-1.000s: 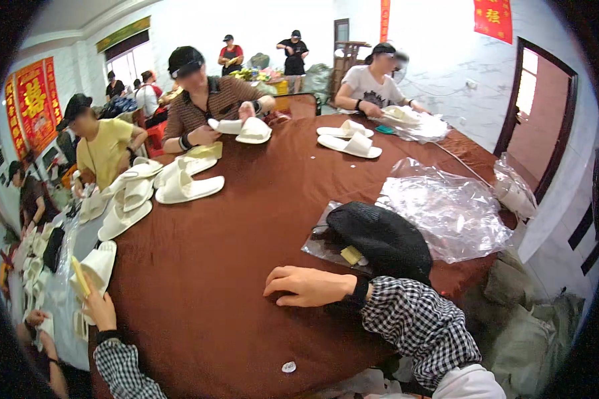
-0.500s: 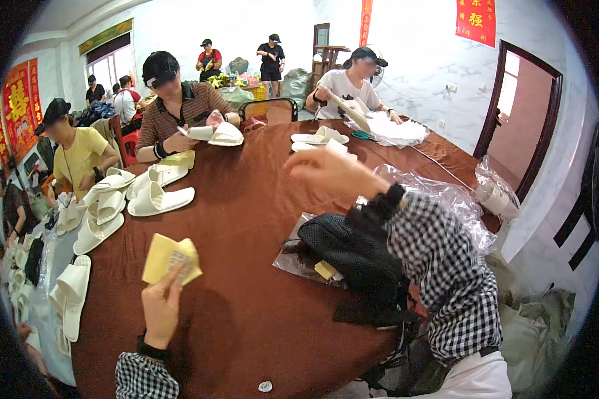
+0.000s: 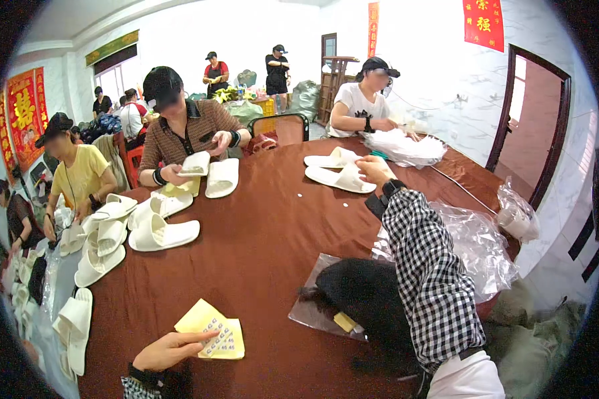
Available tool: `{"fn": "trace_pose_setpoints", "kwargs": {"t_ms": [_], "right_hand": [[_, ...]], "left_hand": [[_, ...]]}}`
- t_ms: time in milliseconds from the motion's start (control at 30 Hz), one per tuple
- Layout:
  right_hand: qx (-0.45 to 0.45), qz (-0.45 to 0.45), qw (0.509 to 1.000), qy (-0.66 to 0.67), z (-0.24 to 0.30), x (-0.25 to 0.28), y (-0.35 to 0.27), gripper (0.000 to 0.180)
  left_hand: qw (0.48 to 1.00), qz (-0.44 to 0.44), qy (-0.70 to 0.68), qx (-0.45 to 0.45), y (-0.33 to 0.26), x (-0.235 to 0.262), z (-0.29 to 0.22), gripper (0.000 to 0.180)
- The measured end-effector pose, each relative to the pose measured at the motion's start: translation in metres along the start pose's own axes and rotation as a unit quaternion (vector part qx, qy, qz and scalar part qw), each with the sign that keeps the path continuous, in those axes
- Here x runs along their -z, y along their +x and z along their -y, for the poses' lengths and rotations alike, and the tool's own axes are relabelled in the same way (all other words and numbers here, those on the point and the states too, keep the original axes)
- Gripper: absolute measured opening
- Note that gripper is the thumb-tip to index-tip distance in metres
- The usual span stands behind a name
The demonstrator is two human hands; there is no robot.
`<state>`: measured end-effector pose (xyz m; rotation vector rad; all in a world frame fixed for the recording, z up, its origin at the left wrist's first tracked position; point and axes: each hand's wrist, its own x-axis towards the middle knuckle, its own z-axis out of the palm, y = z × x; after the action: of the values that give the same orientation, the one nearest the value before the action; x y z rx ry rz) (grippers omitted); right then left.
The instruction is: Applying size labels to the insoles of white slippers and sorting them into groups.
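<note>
My left hand [image 3: 170, 349] rests low at the left on the brown round table [image 3: 266, 246], its fingers pinching a small stack of yellow paper sheets [image 3: 209, 329] with printed strips. My right hand [image 3: 373, 167], in a black-and-white checked sleeve with a dark wristband, is stretched far across the table. It touches the near end of a pair of white slippers [image 3: 339, 176]. Whether its fingers grip a slipper is unclear. Under my right forearm lies a black bag [image 3: 363, 299] on a clear plastic sheet.
Crumpled clear plastic bags [image 3: 479, 246] lie at the table's right edge. More white slippers [image 3: 160, 233] are spread along the left side. Several people sit around the far side; one in a brown striped shirt holds a slipper [image 3: 196, 163]. A door stands at right.
My right arm has reached further across the table to the white slippers. My left hand has lowered the yellow sheets from the air onto the table.
</note>
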<state>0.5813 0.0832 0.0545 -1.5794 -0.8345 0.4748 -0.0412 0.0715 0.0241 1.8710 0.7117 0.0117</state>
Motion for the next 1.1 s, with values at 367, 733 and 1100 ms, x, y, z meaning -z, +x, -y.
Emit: {"fn": "trace_pose_setpoints", "kwargs": {"t_ms": [367,733,1100], "right_hand": [[-0.134,-0.043,0.970,0.201,-0.094,0.001,0.043,0.039],[-0.098,0.006,0.977,0.188,-0.071,-0.033,0.025,0.030],[-0.057,0.315,0.942,0.097,0.078,-0.126,-0.102,0.029]], "left_hand": [[0.900,-0.099,-0.423,-0.036,-0.006,0.020,0.054,0.047],[0.885,-0.104,-0.453,-0.026,-0.003,0.017,0.042,0.048],[0.892,-0.226,-0.371,-0.125,0.008,0.019,0.070,0.041]]}}
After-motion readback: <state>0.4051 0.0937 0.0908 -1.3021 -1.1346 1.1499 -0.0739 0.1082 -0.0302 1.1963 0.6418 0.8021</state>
